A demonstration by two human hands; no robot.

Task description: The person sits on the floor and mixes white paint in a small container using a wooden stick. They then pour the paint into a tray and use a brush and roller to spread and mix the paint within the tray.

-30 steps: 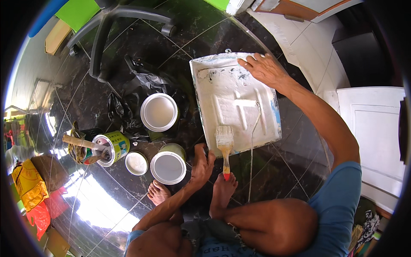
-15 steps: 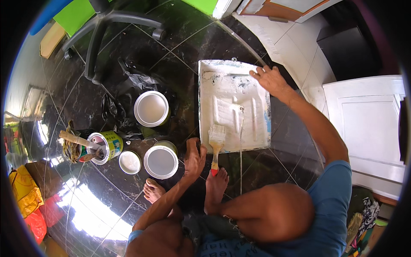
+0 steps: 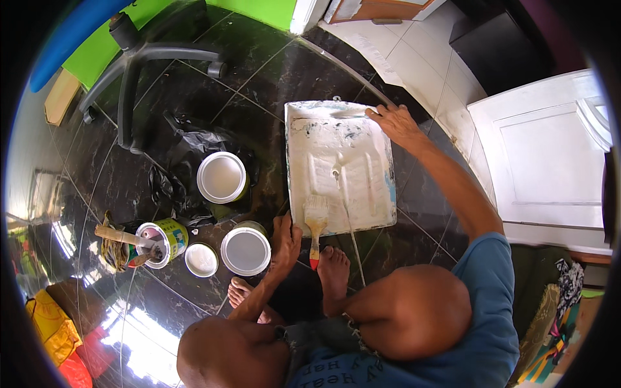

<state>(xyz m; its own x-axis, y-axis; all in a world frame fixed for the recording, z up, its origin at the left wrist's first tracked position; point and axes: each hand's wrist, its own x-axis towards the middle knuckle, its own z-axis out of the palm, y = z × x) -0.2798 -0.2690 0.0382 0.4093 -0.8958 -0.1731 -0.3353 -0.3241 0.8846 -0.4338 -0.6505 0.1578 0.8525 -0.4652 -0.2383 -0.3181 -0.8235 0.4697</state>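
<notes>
A paint tray (image 3: 352,139), coated with white paint, lies on the dark floor in front of me. My right hand (image 3: 396,125) is closed on its far right corner, fingers over the rim. At the near left corner my left hand (image 3: 284,246) has its fingers curled against the tray's side; its fingertips are partly hidden. A paintbrush (image 3: 315,223) with white-coated bristles and a red handle tip rests over the tray's near edge. A thin pale rod (image 3: 346,216) runs from the tray's middle toward me past that edge.
Left of the tray stand two open paint cans, a far one (image 3: 222,178) and a near one (image 3: 246,250). Beside them are a lid (image 3: 201,260) and a tilted can (image 3: 162,242) holding brushes. A black plastic bag (image 3: 171,187) and chair base (image 3: 132,64) lie beyond.
The whole view has shifted, so the tray, cans and chair base appear lower and further left. Both hands stay at the same tray corners.
</notes>
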